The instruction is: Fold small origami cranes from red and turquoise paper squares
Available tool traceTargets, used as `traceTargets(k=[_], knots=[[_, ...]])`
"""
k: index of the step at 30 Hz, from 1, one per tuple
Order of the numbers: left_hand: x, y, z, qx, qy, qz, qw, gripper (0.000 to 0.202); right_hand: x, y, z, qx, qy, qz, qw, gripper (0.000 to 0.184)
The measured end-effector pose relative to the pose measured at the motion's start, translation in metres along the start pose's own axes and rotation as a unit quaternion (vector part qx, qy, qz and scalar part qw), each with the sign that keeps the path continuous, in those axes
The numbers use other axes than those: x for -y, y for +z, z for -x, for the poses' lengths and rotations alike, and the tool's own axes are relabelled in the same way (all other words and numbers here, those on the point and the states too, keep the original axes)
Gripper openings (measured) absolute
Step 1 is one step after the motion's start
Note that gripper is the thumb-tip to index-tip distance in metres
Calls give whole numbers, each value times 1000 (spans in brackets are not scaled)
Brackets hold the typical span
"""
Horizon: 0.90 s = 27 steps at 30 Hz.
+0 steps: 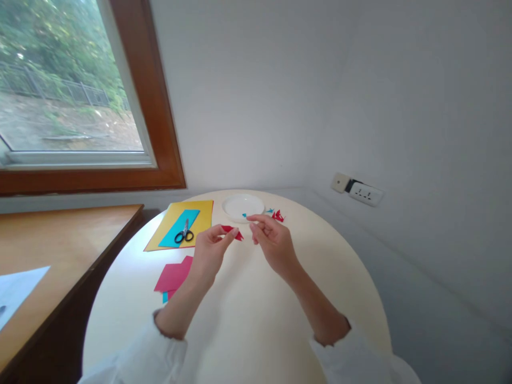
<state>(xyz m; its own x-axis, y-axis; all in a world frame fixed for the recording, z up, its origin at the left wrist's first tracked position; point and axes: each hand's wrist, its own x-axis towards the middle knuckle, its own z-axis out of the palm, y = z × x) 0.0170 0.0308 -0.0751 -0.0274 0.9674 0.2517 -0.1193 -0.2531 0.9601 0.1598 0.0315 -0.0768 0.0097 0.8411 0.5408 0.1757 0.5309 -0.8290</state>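
Note:
My left hand [211,246] pinches a small folded piece of red paper [232,231] between thumb and fingers. Its pointed end sticks out to the right. Just to the right of it, my right hand [274,244] is raised over the table, index finger stretched out and thumb apart from it, with nothing visible between them. Beyond the fingertips stands a white plate [228,205] with a small blue piece [244,215] at its near side. Past my right hand lie a red folded paper figure [278,216] and a small blue one [270,210].
Black-handled scissors [184,233] lie on blue paper [170,238] over yellow sheets [206,210] at the left. Nearer are pink paper pieces [173,276]. The round table [256,330] stands against the wall, beside a wooden desk [80,234] and below a window [72,85].

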Motion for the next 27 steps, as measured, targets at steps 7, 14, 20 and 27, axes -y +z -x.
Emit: traceTargets(k=[7, 14, 20, 27], knots=[[43, -12, 15, -31, -17, -54, 998, 23, -41, 6, 48, 34, 145, -53, 987, 33], [70, -5, 28, 19, -102, -47, 993, 28, -60, 15, 61, 23, 176, -67, 982, 32], [69, -6, 31, 69, -136, 2, 988, 23, -62, 17, 68, 66, 175, -82, 979, 32], [66, -5, 32, 86, -120, 20, 989, 22, -69, 15, 66, 41, 169, -86, 981, 22]])
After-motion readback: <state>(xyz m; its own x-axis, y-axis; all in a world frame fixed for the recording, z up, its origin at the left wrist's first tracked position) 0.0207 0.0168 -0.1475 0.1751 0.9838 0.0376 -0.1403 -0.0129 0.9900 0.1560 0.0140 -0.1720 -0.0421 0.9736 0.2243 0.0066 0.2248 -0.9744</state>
